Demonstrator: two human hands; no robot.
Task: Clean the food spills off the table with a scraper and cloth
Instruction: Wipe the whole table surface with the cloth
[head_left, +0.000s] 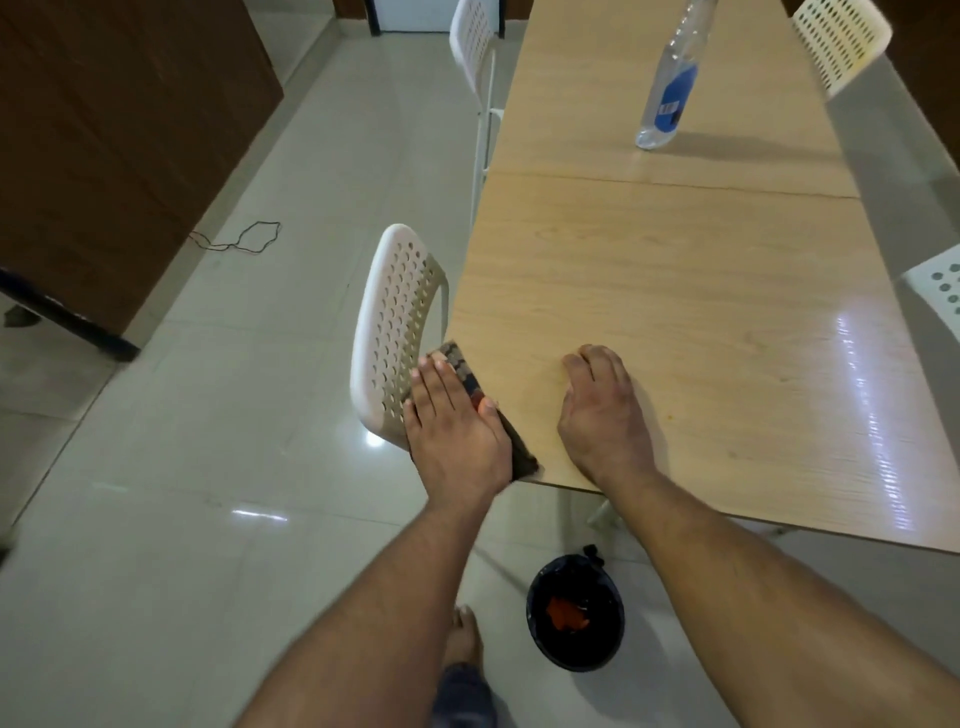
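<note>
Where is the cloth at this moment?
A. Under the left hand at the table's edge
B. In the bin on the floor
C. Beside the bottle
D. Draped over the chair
A: the left hand presses the cloth flat against the table edge.

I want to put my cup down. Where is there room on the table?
The broad bare stretch of table between the right hand and the bottle is free. So is the side toward the right edge. The near left corner is crowded: the left hand presses the cloth there.
</note>
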